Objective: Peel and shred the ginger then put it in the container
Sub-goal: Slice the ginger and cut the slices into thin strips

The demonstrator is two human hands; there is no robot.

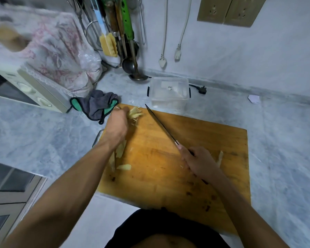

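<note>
On the marble surface [43, 133] we work over the wooden cutting board [213, 158]. Beyond its far edge waits the clear plastic container [169, 93], near for loading. Our right hand [199, 161] grips the knife [161, 125], blade angled away. Our left hand [117, 124] gathers the shredded ginger [135, 113] at the board's far-left corner. We read no labels.
</note>
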